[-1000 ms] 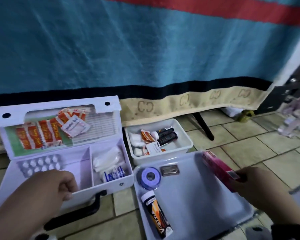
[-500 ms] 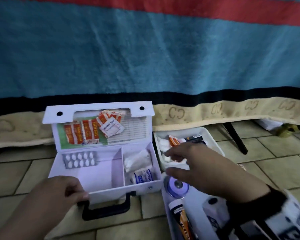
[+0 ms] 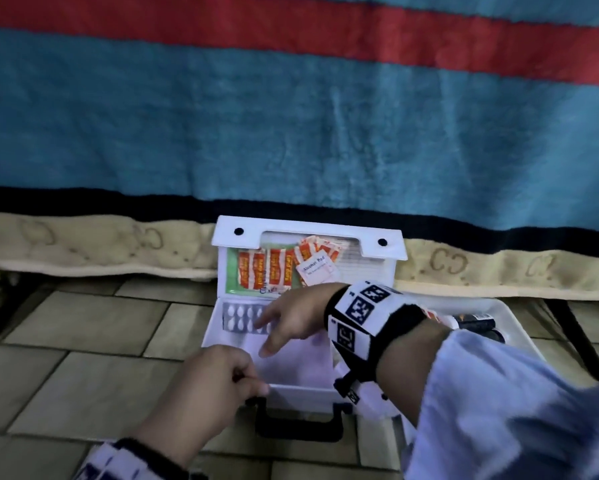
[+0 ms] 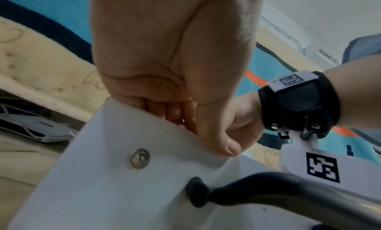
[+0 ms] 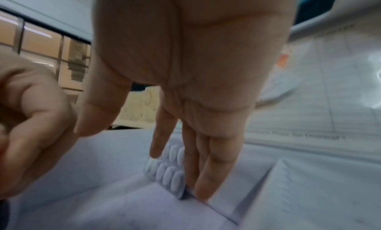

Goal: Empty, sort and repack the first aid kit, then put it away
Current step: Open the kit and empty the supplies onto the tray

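The white first aid kit (image 3: 291, 384) stands open on the tiled floor, its lid (image 3: 308, 237) upright and holding orange plaster packets (image 3: 266, 268) and an alcohol pad (image 3: 317, 270). A blister pack of white pills (image 3: 240, 317) lies in the left compartment. My right hand (image 3: 273, 332) reaches into that compartment with straight fingers (image 5: 202, 176) touching the blister pack (image 5: 169, 170); the thumb stands apart. My left hand (image 3: 218, 379) grips the kit's front wall (image 4: 115, 176), fingers curled over the rim and thumb outside. The black handle (image 4: 257, 192) hangs below.
A white tray (image 3: 512, 317) with dark bottles (image 3: 474, 318) sits right of the kit, partly hidden by my right arm. A blue, red and black blanket (image 3: 291, 133) hangs behind. Black legs (image 3: 575, 344) stand on the floor at the right.
My right hand let go of the pink box, crossed left over the trays and now touches the blister pack in the kit. The left hand has stayed on the kit's front rim.
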Motion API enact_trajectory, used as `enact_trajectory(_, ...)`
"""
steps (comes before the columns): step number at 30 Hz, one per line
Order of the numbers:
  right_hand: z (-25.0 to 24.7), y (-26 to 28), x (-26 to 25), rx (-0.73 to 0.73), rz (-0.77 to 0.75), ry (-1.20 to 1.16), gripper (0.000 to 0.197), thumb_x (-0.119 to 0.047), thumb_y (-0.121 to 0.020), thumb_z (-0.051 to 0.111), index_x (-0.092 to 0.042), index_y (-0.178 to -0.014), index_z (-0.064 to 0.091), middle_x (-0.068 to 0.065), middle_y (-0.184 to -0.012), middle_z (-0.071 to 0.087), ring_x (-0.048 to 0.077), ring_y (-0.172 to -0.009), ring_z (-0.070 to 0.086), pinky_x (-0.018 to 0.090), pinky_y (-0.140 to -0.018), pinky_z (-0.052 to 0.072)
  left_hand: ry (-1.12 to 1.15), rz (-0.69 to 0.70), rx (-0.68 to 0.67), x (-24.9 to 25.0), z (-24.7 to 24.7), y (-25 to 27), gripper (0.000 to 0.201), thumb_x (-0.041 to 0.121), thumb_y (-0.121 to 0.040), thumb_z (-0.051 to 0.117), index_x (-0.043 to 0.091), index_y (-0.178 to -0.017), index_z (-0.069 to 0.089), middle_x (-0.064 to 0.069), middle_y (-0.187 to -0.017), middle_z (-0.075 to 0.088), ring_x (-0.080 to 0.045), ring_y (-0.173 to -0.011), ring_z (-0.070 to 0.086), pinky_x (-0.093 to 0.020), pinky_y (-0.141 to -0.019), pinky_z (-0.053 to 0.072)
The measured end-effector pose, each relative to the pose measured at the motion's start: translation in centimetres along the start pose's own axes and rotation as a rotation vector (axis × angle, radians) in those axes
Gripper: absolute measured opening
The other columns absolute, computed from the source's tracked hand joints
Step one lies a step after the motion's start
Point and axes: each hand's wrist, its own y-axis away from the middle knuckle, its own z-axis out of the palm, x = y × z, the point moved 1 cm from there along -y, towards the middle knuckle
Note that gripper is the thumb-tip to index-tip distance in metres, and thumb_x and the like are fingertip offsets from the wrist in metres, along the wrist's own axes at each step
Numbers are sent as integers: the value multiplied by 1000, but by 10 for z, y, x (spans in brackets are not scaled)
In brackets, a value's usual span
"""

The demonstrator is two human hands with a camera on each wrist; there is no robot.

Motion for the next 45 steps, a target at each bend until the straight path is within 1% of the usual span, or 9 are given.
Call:
enact_trajectory(10,2,-14,-4,78,-10,11,48,-41,-84,65,-18,-126,61,0,-129,60,18,-118,54,33,-103,41,3,10,17,0,-3,0,34,37,-68,79,28,-45,56,8,-54,59,2,-53,53,-11,-49,36)
enact_trajectory(14,0,1,-6,337,-52,-25,25,-18,-83,69,-10,-106,73,5,-109,71,17,-98,64,29,-88,51,29,18,-11,-1,-4,1,27,35,-67,80,34,-47,62,20,-53,60,3,-53,54,-12,-49,34)
enact_trajectory(18,-7,72,13,644,-74,-113,16,-11,-80,71,-18,-93,76,-15,-68,64,-3,-57,50,1,-55,34,3,16,-14,4,-7,2,21,31,-67,81,27,-53,67,22,-56,65,2,-54,58,-17,-53,40)
enact_trajectory(20,-1,118,38,795,-4,-294,13,-12,-76,74,-23,-83,74,-15,-46,54,-1,-40,46,5,-41,31,-68,35,-26,9,-8,2,23,30,-69,80,28,-52,65,23,-57,65,3,-59,59,-19,-55,42)
enact_trajectory(26,74,240,122,1304,432,-789,14,-8,-69,79,-18,-78,74,-3,-51,68,6,-32,45,10,-33,30,-254,228,-118,43,3,5,33,6,-80,54,37,-67,57,19,-81,61,2,-80,56,-22,-74,49)
enact_trajectory(31,147,252,150,1143,815,-696,10,-4,-70,77,-13,-74,76,-3,-49,66,3,-35,55,21,-37,41,-272,279,-172,63,14,-2,37,13,-73,67,49,-77,58,27,-72,64,2,-68,59,-25,-69,52)
enact_trajectory(35,184,235,167,1040,844,-665,36,2,-74,71,-28,-56,61,3,-49,66,14,-40,58,14,-40,40,-243,238,-204,63,15,-8,46,8,-74,71,53,-73,60,29,-64,65,3,-63,61,-26,-69,53)
enact_trajectory(41,194,226,192,838,925,-381,26,-9,-75,63,-24,-54,62,6,-64,53,25,-57,55,11,-41,27,-249,168,-186,64,19,-8,44,10,-69,77,52,-67,62,28,-60,65,-1,-64,62,-28,-68,51)
enact_trajectory(45,194,220,197,813,941,-293,12,-22,-83,61,-15,-76,68,-5,-71,35,8,-52,38,11,-45,25,-245,157,-159,66,18,-4,44,11,-68,77,52,-65,62,30,-60,64,-1,-65,62,-29,-70,52)
